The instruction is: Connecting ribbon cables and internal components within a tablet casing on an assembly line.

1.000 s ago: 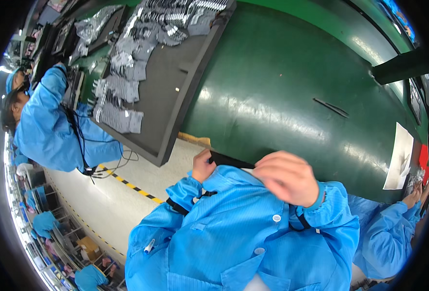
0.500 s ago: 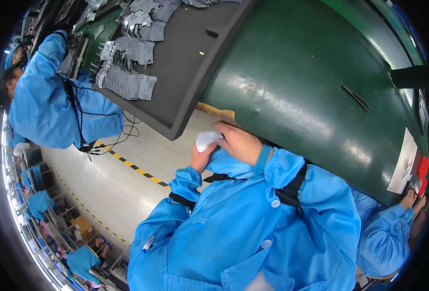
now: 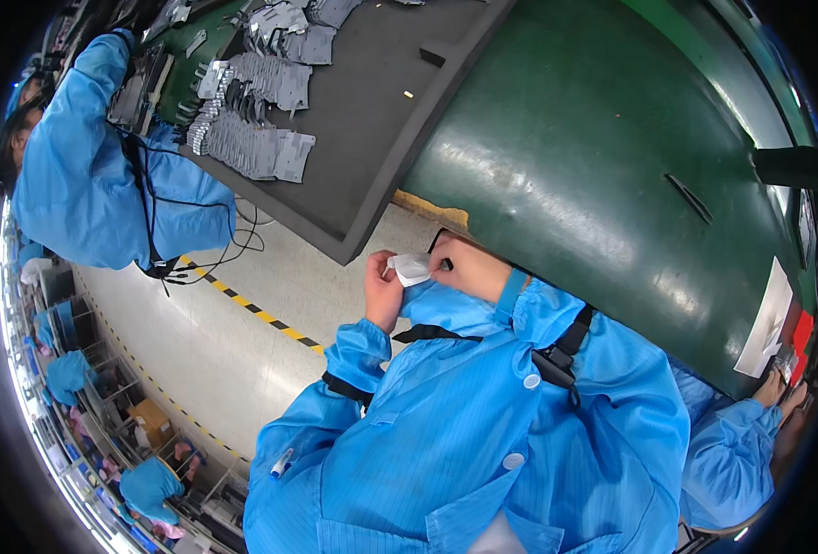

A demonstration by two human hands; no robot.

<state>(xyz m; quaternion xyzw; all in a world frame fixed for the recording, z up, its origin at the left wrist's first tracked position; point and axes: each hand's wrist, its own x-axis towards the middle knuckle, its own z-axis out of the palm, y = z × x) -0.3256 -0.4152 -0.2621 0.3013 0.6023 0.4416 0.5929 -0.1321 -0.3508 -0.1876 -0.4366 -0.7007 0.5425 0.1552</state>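
In front of my chest, a small white sheet, thin like paper or cloth (image 3: 412,269), is stretched between my two hands. My left hand (image 3: 384,294) pinches its left edge between thumb and fingers. On the other side my right hand (image 3: 472,270) has its fingers closed at the sheet's right edge. Something small and dark shows by the right fingertips, too little of it to name. A blue band (image 3: 510,295) circles my right wrist. Both hands are just off the edge of the green table (image 3: 557,175).
A dark grey tray (image 3: 358,120) with rows of grey metal plates (image 3: 252,143) stands at upper left, its corner beyond my left hand. Black tweezers (image 3: 689,198) lie on the green table. Co-workers in blue sit at left (image 3: 113,185) and lower right (image 3: 727,462).
The white sheet, earlier bunched over my left fingers, is now spread flatter between both hands. My right hand has shifted slightly right and down. The whole view has turned a little.
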